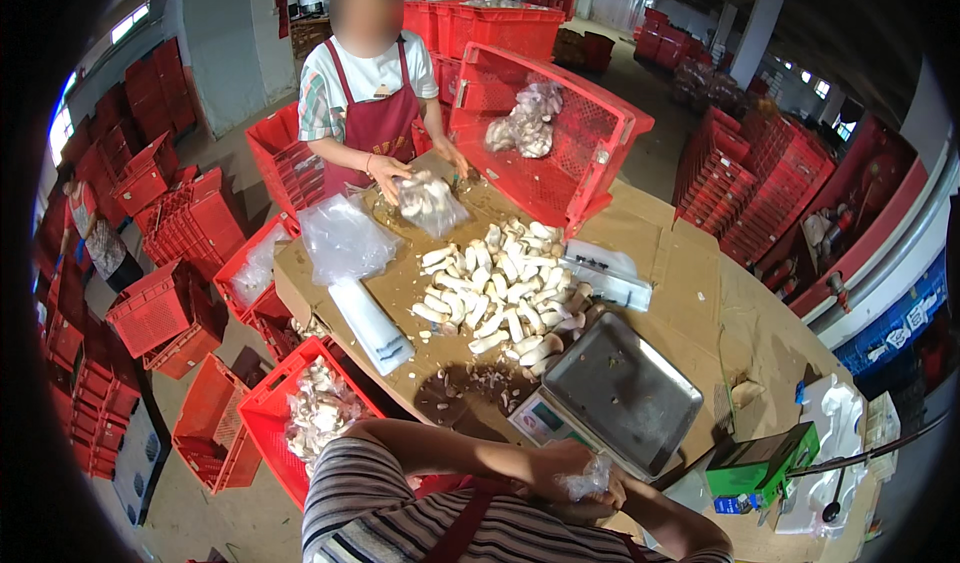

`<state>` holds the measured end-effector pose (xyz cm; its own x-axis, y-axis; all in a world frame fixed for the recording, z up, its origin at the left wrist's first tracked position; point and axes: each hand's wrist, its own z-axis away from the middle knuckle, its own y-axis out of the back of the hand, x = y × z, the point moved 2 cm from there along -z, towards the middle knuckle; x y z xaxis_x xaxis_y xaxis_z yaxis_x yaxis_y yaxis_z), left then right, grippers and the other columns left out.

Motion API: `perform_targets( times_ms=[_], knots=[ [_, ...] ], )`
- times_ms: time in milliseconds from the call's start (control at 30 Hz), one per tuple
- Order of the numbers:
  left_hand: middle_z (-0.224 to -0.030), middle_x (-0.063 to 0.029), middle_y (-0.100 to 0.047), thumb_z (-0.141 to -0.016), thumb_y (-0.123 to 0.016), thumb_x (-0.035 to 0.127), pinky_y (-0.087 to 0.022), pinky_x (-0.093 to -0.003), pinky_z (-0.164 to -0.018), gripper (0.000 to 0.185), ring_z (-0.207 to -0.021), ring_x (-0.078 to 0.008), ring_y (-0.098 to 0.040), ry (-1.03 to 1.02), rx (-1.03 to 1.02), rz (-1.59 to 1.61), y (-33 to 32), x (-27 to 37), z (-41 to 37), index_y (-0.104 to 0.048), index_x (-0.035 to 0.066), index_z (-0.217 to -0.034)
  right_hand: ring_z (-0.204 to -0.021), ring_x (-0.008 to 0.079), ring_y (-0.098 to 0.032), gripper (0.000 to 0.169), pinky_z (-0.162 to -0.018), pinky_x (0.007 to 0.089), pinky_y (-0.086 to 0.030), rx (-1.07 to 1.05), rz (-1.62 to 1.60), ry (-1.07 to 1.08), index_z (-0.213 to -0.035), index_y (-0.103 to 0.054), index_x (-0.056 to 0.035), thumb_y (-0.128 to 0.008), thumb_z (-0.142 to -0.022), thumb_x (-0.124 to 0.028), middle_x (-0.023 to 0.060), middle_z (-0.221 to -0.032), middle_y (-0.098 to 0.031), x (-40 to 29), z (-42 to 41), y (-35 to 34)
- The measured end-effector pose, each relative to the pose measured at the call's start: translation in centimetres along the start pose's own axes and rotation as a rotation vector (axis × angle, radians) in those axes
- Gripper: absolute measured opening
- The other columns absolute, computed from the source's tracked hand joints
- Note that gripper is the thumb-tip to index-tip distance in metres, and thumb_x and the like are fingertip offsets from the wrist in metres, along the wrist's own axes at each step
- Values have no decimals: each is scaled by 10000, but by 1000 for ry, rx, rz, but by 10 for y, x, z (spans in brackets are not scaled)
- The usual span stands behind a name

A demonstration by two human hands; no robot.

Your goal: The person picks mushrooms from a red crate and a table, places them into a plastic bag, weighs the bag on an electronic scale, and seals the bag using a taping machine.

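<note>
Close against my body, below the digital scale (622, 390), my left hand (559, 469) and my right hand (616, 492) meet around the gathered end of a clear plastic bag (589, 479). What the bag holds is hidden. A heap of king oyster mushrooms (510, 285) lies on the cardboard-covered table (675, 263), left of the scale's dark metal tray. Flat plastic bags (349, 237) and a stack of clear packaging film (371, 327) lie left of the heap. Another stack of film (607, 274) is at its right.
Across the table a co-worker (375, 105) handles a bag of mushrooms (427, 201). A tilted red crate (547, 135) holds bagged mushrooms. At lower left, a red crate (281, 383) contains mushrooms. A green box (765, 465) and white foam (829, 450) are at right.
</note>
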<state>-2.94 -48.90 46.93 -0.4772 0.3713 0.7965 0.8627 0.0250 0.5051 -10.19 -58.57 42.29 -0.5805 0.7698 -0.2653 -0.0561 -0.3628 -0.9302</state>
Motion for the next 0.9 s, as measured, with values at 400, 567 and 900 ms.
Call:
perform_targets(
  times_ms=[400,567,900],
  knots=[
    [-793,-62,-617,-839,-523,281,-473,-385,-649,162,-743,-280,-601,-126,96,-19,3,35,-8,-561,131,-792,-1126,232,-498,585,-941,382,-413,-10,-21,83,-1279,-414,-57,-455,-886,-489,114,-1198,-530,3,6,3],
    [-856,-59,-636,-828,-561,248,-470,-390,-706,128,-798,-253,-613,-74,71,64,7,15,-5,-614,140,-869,-1137,245,-491,594,-952,393,-409,45,73,157,-1292,-403,-64,-433,-890,-501,118,-1219,-516,-11,15,-2],
    [-1222,-19,-578,-793,-560,260,-251,-445,-1092,388,-1177,-219,-505,-284,-56,-65,58,41,-22,-603,241,-1178,-1160,272,-479,613,-975,415,-399,-72,-106,284,-1318,-379,-79,-390,-897,-524,127,-1262,-489,-6,18,13]
  ],
)
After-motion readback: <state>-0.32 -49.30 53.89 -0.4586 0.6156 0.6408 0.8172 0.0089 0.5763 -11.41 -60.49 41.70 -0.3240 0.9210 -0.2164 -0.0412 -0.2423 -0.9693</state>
